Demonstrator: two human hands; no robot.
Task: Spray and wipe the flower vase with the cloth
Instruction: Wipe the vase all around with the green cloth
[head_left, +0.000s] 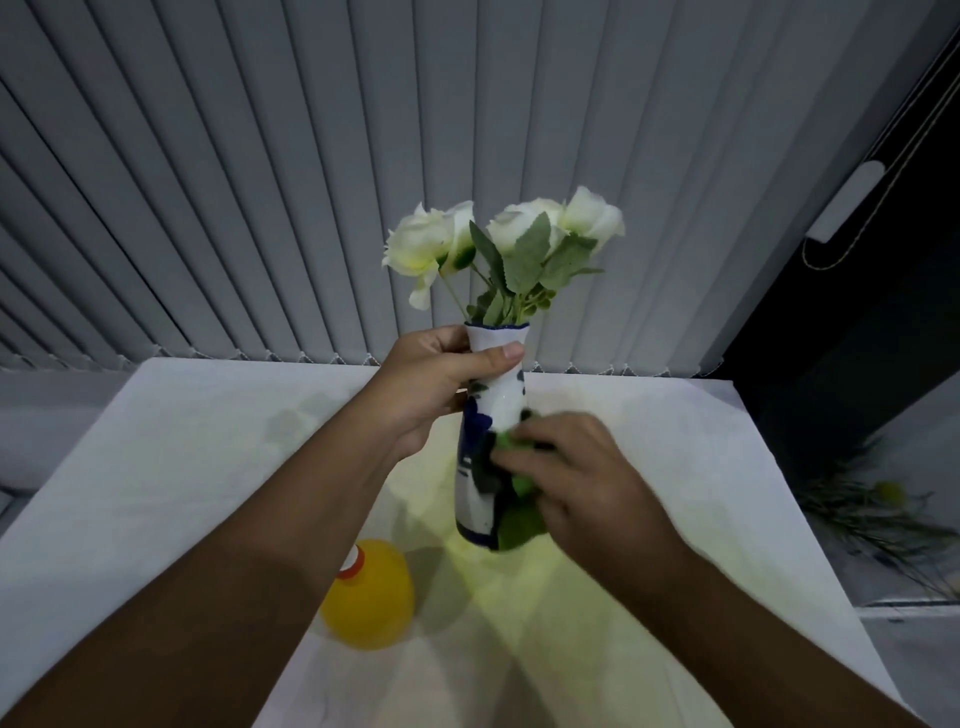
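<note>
Head view: the left hand (431, 387) is wrapped around the neck of the vase (488, 415), thumb across the front just under the blue rim, holding it upright and, as far as the shadow suggests, lifted off or barely resting on the worktop (156, 467). The vase is white with dark blue painting and carries white roses (498, 234) with green leaves.

The right hand (576, 467) is closed on a green cloth (519, 512), pressing it against the lower right side of the vase; the fingers curl over the cloth and part of it hangs down by the base. The hand looks slightly blurred, which fits a rubbing stroke, though that is a judgement.

A yellow bottle (371, 597) with a white and red collar stands on the worktop near the left forearm, well apart from both hands; its top is hidden by the arm, so I cannot tell whether it has a spray head. Behind the worktop hang grey blinds (260, 182).

Progress, judged from this: neither hand is on the bottle and the cloth is on the vase, so spraying seems done and wiping is the step in hand. The lower right side is covered now; the neck under the left hand and the far side likely remain.
</note>
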